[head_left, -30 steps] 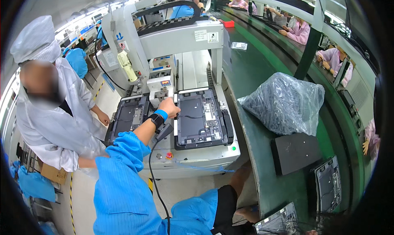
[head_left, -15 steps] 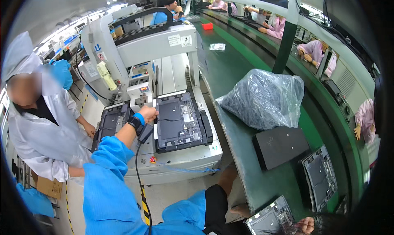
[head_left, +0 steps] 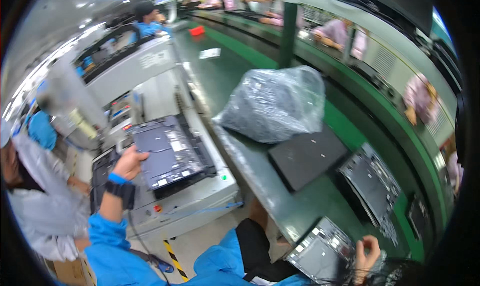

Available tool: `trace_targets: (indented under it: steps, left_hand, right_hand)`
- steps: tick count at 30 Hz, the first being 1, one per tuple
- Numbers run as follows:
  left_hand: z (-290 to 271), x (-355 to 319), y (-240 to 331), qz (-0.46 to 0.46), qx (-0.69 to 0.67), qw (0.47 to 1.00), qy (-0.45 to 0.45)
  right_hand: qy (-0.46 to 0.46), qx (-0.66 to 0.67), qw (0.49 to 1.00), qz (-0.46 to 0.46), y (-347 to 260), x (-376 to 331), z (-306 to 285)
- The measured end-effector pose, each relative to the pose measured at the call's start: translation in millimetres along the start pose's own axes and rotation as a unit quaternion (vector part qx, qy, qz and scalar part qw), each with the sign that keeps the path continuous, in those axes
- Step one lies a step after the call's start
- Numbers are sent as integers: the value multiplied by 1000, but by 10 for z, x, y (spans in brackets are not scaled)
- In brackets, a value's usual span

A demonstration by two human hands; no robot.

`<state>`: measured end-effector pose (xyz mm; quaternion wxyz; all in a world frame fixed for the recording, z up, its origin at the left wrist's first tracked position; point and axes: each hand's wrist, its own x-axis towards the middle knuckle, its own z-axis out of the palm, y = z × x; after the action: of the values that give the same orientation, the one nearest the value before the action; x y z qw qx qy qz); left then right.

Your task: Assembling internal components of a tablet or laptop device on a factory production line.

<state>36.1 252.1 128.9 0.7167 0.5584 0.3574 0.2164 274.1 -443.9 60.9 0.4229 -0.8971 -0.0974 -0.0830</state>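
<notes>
On the white machine lies an opened laptop base (head_left: 156,143), dark, with its circuit board showing. My left hand (head_left: 131,163) is closed at its left edge, the thumb against the rim; blur hides the curled fingers. Around that wrist are a blue band and a black box-like device (head_left: 122,193) with a dark cable. At the lower right, my right hand (head_left: 367,256) is raised beside another opened laptop base (head_left: 315,256) on the green table. Its thumb and fingers curl together; whatever they hold is too small to make out.
A plastic-wrapped bundle (head_left: 275,106) and a black flat box (head_left: 307,158) stand on the green table (head_left: 240,171), near another laptop base (head_left: 372,183). Left of me, a person in white (head_left: 45,206) stands by the machine (head_left: 205,196). People in pink sit beyond the conveyor.
The view has swung right, so the machine sits farther left. My left hand stays at the laptop base's edge. My right hand has risen and shows more fully.
</notes>
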Motion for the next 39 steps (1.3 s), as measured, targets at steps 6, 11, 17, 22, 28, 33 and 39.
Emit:
trace_targets:
  steps: [6, 11, 17, 22, 28, 33, 39]
  left_hand:
    - [1091, -765, 164, 29, 9, 997, -77]
    - [2245, -605, -532, -91, -49, 945, -311]
    - [3012, -58, -895, -128, 31, 920, -370]
    - [3402, 603, -906, 70, 207, 927, -305]
    - [3474, 588, -653, 269, 563, 754, -205]
    - [3098, 274, -289, 207, 527, 791, -232]
    - [2176, -910, 153, 206, 267, 770, -542]
  right_hand:
    - [-111, -74, 985, -105, -589, 123, 135]
    - [-92, -103, 989, -45, -347, 117, 121]
    - [-88, -116, 988, -55, -349, 88, 108]
    - [-103, -101, 987, -65, -295, 123, 81]
    - [-121, -136, 973, -138, -265, 243, 27]
    - [-163, -71, 984, 18, -447, 307, -32]
    - [-278, 58, 957, 59, -497, 459, -142]
